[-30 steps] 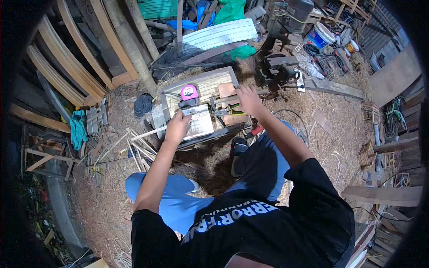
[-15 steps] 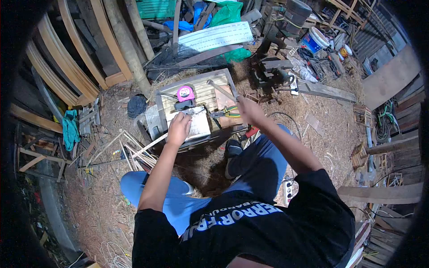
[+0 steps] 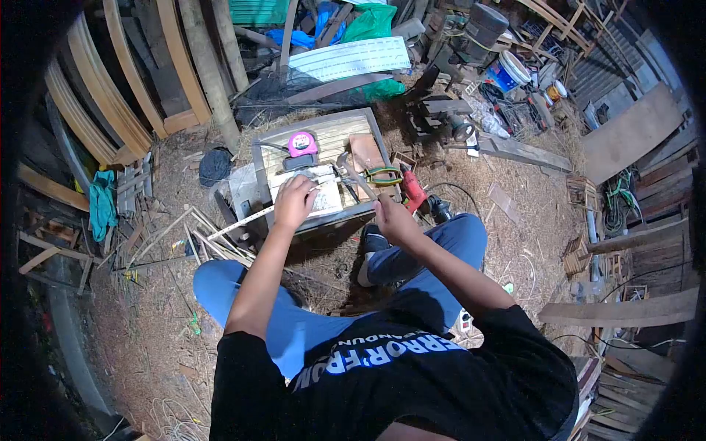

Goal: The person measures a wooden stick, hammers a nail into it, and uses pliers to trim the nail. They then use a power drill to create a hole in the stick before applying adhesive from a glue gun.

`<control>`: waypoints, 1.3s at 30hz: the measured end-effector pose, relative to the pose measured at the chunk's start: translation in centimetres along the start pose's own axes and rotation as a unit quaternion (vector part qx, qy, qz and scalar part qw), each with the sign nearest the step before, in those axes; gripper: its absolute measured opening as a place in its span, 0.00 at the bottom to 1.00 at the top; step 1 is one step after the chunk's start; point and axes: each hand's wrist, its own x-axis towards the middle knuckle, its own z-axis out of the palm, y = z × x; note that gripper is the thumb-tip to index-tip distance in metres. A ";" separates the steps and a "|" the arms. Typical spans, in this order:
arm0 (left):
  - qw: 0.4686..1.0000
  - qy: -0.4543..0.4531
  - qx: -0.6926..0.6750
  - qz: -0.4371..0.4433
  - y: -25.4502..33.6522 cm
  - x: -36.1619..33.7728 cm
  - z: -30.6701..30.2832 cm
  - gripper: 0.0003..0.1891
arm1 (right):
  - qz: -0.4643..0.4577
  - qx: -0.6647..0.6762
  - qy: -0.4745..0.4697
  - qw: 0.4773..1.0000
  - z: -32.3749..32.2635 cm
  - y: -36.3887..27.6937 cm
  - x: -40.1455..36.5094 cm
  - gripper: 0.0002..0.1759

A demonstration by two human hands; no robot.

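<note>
My left hand (image 3: 295, 200) rests over a white block (image 3: 323, 203) on a small wooden worktable (image 3: 371, 121), fingers bent. A thin wooden strip (image 3: 241, 223) runs beneath it, apparently gripped, though the contact is partly hidden. Closed round the handle of a hammer (image 3: 360, 180), my right hand (image 3: 398, 221) is at the table's near right edge; the hammer's head points toward the block. Behind the block sits a pink tape measure (image 3: 301, 144). Pliers with green-yellow handles (image 3: 384, 176) and a flat brown wood piece (image 3: 365, 151) lie on the right.
A red power drill (image 3: 413, 189) is beside the table's right side, near my knee. Wood scraps and strips (image 3: 180, 228) litter the floor at left. Curved wooden frames (image 3: 107, 81) lean at the back left. A bucket (image 3: 511, 70) stands back right.
My right hand has brought the hammer down and toward me, its head lowering from the table's back to near the block. My left hand stays over the block. The view has shifted slightly.
</note>
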 end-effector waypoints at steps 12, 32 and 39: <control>1.000 0.011 0.004 0.012 -0.6 0.3 1.1 0.06 | 0.009 0.039 0.034 0.999 1.2 0.0 -1.4 0.15; 1.000 0.006 0.031 0.002 -0.2 0.4 1.0 0.06 | -0.003 0.061 0.055 0.997 2.4 0.2 -2.0 0.17; 0.999 0.022 0.042 0.018 -0.2 0.4 1.0 0.06 | 0.034 0.107 0.058 0.992 1.3 -1.4 -2.2 0.16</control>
